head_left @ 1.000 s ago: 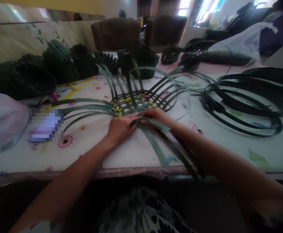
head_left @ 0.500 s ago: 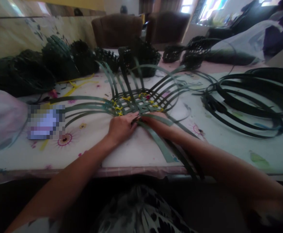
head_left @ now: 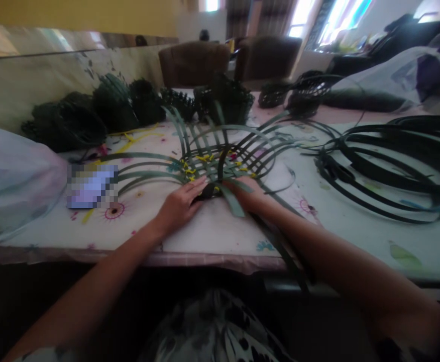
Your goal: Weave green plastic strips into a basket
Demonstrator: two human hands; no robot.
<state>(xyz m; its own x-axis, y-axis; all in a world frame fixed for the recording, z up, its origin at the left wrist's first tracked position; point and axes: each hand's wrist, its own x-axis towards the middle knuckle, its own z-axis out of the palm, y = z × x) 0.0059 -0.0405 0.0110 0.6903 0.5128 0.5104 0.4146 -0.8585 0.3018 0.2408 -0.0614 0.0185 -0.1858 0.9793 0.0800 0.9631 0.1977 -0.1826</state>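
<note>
Hands: both at the near edge of the woven piece (head_left: pixel 213 164), close together but apart. Left hand (head_left: pixel 182 203) has fingers stretched toward the near left edge, thumb lower; a dark strip end (head_left: pixel 207 191) sits by its fingertips, can't tell if pinched. Right hand (head_left: pixel 248 193) is at the near right edge, fingertips hidden behind strips, so can't tell whether it grips.

Doing it well, as judged: left hand probably best pins the weave flat on the table (head_left: pixel 129 241) while the right works one strip at a time, over and under in order, each snugged up evenly without creasing. The curved dark strip (head_left: pixel 222 163) rising near the middle could snag or twist; likely worth keeping it flat side down. Yellow ties (head_left: pixel 205 157) look like they hold the crossings, so better not to tug them.

Position: woven piece center frame, just beyond both hands, near edge at the fingertips. Long strips fan out left, up and right; a pale strip end (head_left: pixel 235 201) points down between the hands.

Further out: blurred-out bluish item (head_left: pixel 94 186) and plastic bag (head_left: pixel 12 186) at left, strip coils (head_left: pixel 355 176) at right, dark baskets (head_left: pixel 223 100) along the top of the table.
</note>
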